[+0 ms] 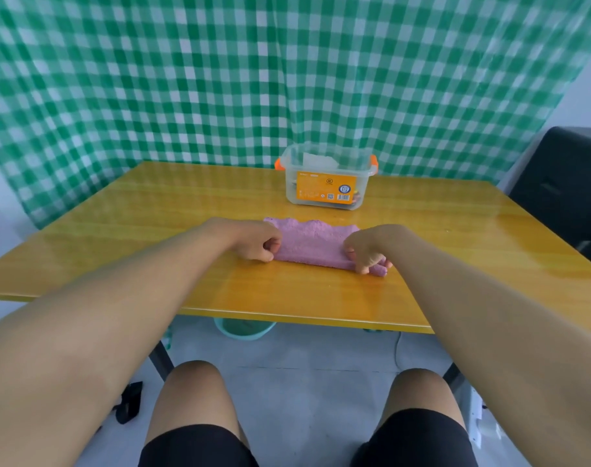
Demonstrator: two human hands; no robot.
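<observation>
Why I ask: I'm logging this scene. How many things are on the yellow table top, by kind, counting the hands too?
Pink cloth: 1
Clear plastic box with orange clasps: 1
Hands, left hand and right hand, each gripping an end of the cloth: 2
Total: 4

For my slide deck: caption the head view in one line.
Left hand and right hand grip the near edge of a pink towel on a yellow table, a clear box behind it.
</observation>
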